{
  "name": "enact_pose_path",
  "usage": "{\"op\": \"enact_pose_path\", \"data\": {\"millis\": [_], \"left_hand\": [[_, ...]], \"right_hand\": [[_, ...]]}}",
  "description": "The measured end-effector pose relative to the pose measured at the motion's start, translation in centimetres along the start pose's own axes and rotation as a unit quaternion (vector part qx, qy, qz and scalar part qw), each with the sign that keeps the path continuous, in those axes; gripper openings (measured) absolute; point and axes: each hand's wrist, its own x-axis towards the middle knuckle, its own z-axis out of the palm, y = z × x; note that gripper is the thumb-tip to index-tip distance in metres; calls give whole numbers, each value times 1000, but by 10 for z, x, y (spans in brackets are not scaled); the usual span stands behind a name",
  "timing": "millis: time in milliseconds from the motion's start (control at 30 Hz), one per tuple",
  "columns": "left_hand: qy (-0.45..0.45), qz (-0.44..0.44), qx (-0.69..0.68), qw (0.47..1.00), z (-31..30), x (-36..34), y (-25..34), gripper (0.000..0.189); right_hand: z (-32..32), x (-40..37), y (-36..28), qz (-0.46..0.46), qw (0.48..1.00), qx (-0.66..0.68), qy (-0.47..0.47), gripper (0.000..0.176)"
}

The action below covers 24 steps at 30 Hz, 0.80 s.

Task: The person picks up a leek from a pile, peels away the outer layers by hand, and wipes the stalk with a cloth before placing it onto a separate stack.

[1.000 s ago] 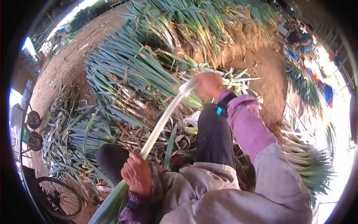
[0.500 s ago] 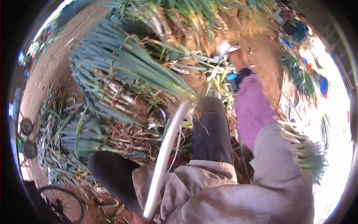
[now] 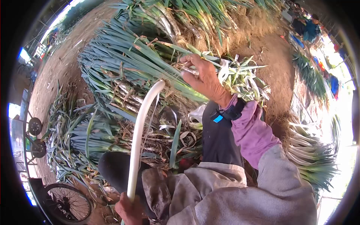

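Note:
At the bottom, my left hand (image 3: 129, 207) is closed around the shaft of a long white leek (image 3: 138, 138). The leek stands up from my fist and bends right at its top, where the root end is. My right hand (image 3: 205, 78) hovers over the leafy heap, thumb and fingers curved but apart, with nothing clearly held. Under and beside it lie green leek leaves (image 3: 150, 69) and pale peeled strips (image 3: 243, 77). A dark band with a blue tab circles my right wrist.
Piled leeks (image 3: 202, 22) with brown roots lie ahead, and more leek bundles (image 3: 90, 135) at left. White-stemmed leeks (image 3: 307, 150) lie at right on bare soil (image 3: 275, 67). A spoked wheel (image 3: 69, 202) stands lower left. People (image 3: 309, 30) are far right.
My right hand has come back left from the far side, and the white strip it carried is no longer in its fingers. The leek has shifted left and stands more upright.

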Motion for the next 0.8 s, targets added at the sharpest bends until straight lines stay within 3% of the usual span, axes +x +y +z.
{"op": "enact_pose_path", "data": {"millis": [33,100,133,167,233,333,433,500,567,600,633,700,733,767,800], "left_hand": [[-145,-83,3,986,-6,10,2,35],[-16,2,-117,993,2,15,-6,37],[50,42,-175,982,9,17,-12,42],[12,24,-314,949,26,16,-26,36],[-70,-6,-566,822,60,7,-53,32],[-32,29,-269,962,12,13,-12,39],[-109,25,-405,908,41,-4,-40,32],[-105,3,-517,849,53,-7,-48,31],[-94,-2,-585,806,53,-10,-45,31],[-86,1,-599,796,47,-13,-39,30],[-76,3,-613,787,44,-17,-37,29],[-40,49,-555,830,78,-13,-66,30],[-21,73,-524,848,77,-9,-66,31],[106,100,-377,915,80,-11,-65,28],[226,121,-215,942,66,-13,-45,31]], "right_hand": [[3,-1,-12,6,1000,-3,14,25],[13,-15,-18,6,996,-49,81,23],[13,-26,-17,55,998,27,29,23],[9,-40,-19,105,989,102,-24,22],[29,-62,-28,165,952,249,-68,24],[45,-59,-63,304,848,423,-93,29],[54,-60,-49,311,765,558,-89,24],[52,-61,-41,322,706,622,-105,21],[58,-67,-23,388,728,558,-92,17],[57,-68,-6,223,914,331,-76,17],[50,-69,9,32,996,69,-51,18],[37,-74,28,216,959,155,96,19],[25,-69,32,273,935,207,88,19],[14,-63,37,328,905,259,76,19],[7,-60,35,383,869,307,63,19]]}}
